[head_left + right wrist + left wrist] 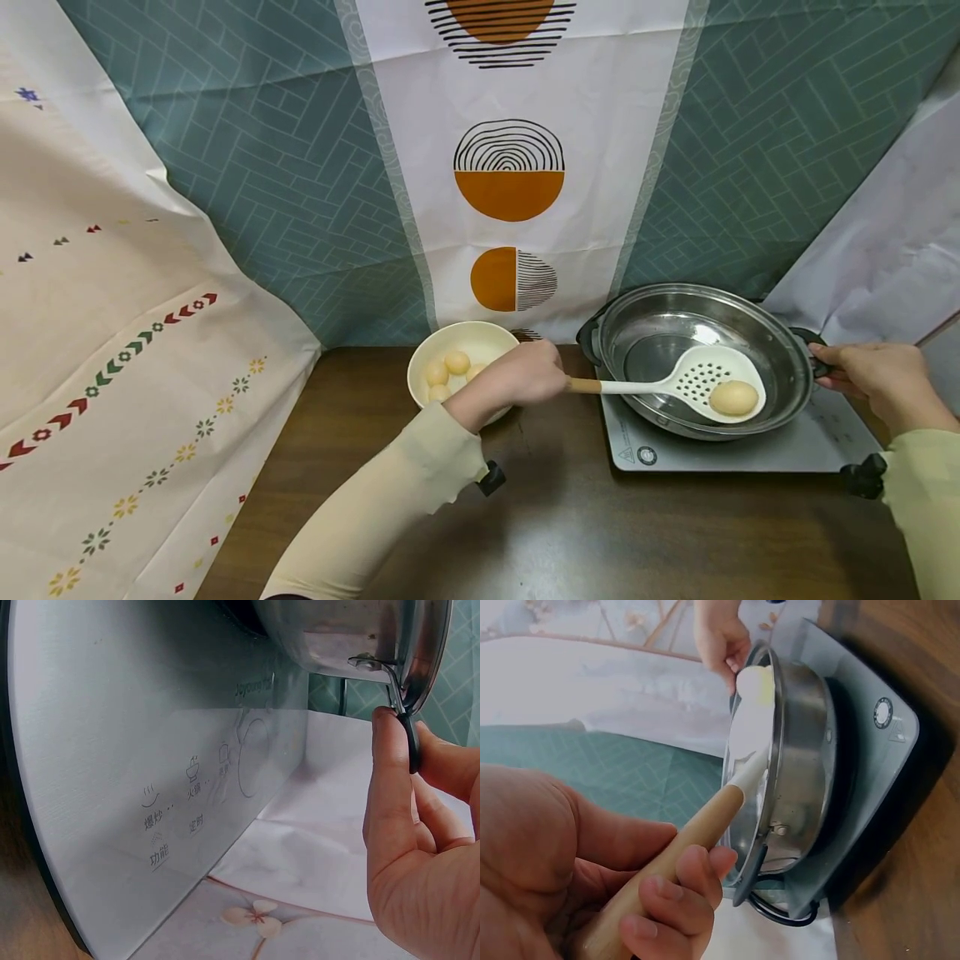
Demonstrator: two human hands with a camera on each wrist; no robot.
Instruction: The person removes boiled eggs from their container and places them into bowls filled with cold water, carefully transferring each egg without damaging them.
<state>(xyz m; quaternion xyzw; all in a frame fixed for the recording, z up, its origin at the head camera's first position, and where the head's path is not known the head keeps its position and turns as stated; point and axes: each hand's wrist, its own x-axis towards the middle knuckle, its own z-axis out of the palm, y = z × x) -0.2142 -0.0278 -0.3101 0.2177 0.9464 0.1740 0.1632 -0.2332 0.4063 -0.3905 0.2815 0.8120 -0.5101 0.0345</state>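
My left hand (527, 373) grips the wooden handle (697, 829) of a white slotted skimmer (693, 373). One pale-yellow, egg-like oval (733, 398) lies on the skimmer's perforated head, over the steel pan (678, 421). With thumb and fingers, my right hand (885, 379) pinches the pan's black side handle (412, 742). The pan stands on a flat grey induction cooktop (738, 454). Behind my left hand is a cream bowl (418, 367) holding several more yellow ovals (457, 362); the hand and forearm hide part of it.
A brown wooden table (570, 533) lies under everything. Behind it hangs a teal and white patterned cloth (262, 150), with an embroidered cream cloth (135, 333) on the left. The pan's other black handle (588, 337) points toward the bowl.
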